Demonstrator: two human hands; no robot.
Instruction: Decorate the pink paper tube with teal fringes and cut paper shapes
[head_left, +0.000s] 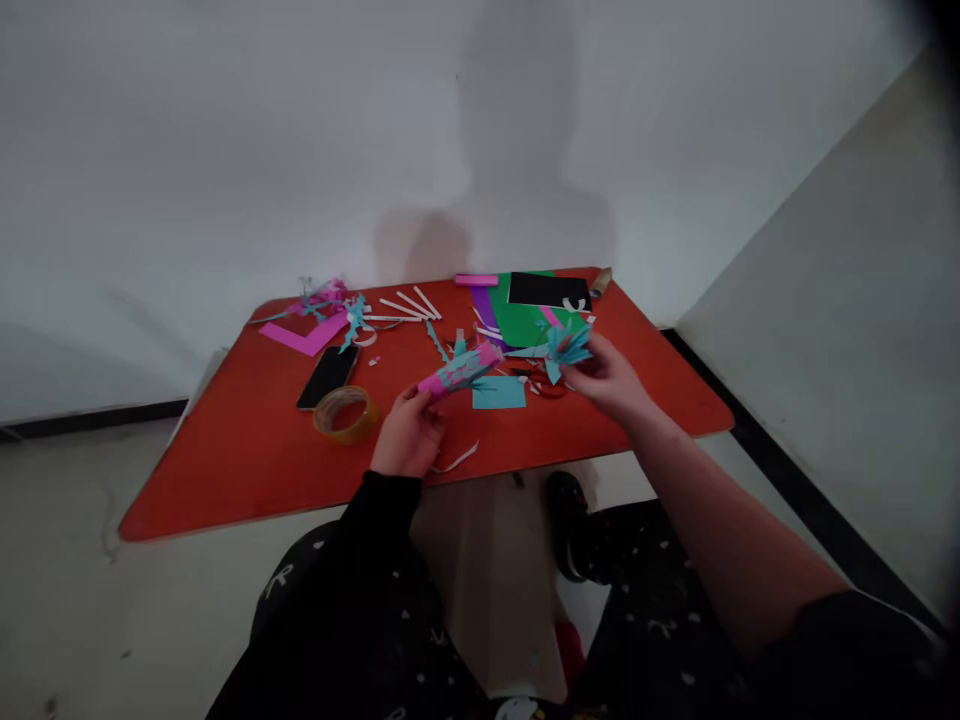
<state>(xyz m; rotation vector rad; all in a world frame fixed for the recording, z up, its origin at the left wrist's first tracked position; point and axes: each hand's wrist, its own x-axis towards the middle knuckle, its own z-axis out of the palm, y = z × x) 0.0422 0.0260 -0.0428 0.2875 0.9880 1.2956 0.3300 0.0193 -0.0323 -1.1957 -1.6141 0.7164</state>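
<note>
My left hand [411,432] is closed round the near end of a pink paper roll [461,371] with blue cut paper on it, tilted up to the right above the red table [262,460]. Over on the right, my right hand [606,378] pinches a blue fringed paper flower [564,348], whose thin pointed end reaches left toward the roll. Beneath and between the hands lies a blue paper rectangle [499,392]. Red-handled scissors [551,388] rest below the flower, partly hidden by it.
Left of my left hand are a roll of tape [345,414] and a black phone [328,377]. White paper sticks [412,305], pink paper [300,338] and blue scraps lie further back. Green paper [517,320] and a black sheet [550,291] are near the wall.
</note>
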